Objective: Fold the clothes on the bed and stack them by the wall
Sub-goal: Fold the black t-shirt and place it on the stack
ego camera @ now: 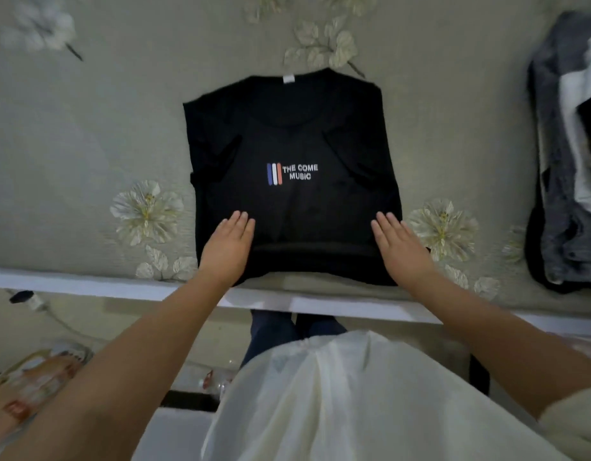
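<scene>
A black T-shirt (pixel 307 128) with white lettering and three coloured stripes lies flat on the bed (pixel 88 144), its sides folded inward and its collar at the far end. My left hand (pixel 229 247) presses flat on the shirt's near left part, fingers straight. My right hand (pixel 400 249) lies flat on the near right part, fingers straight too. Both palms face down on the cloth near the hem by the bed's edge.
A pile of clothes (pixel 566 154), grey denim with white and black pieces, lies at the bed's right. The sheet is grey-green with pale flowers. The bed's white edge (pixel 88 284) runs across below my hands. Bags and a cable lie on the floor (pixel 38 371) at the left.
</scene>
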